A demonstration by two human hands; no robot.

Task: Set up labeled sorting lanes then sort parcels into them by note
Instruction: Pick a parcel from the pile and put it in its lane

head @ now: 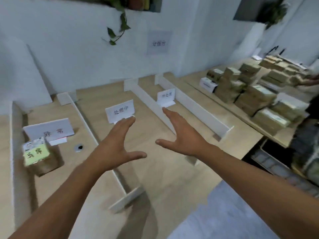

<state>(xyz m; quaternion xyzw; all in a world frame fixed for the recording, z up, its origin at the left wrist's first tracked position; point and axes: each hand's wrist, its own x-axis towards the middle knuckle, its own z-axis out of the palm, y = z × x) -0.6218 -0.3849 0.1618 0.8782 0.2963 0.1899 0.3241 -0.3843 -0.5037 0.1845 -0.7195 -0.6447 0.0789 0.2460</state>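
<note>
Both hands empty. Left hand (117,144) fingers straight and spread, tips at foot of middle lane sign (120,112). Right hand (183,135) open above divider (151,104), tips just short of right lane sign (166,97). Parcel with green note (38,156) in left lane; parcel stack (250,90) well apart on right table.

Risks:
- fingertip nudge likely topples light sign
- right palm could shove divider askew, narrowing lane
</note>
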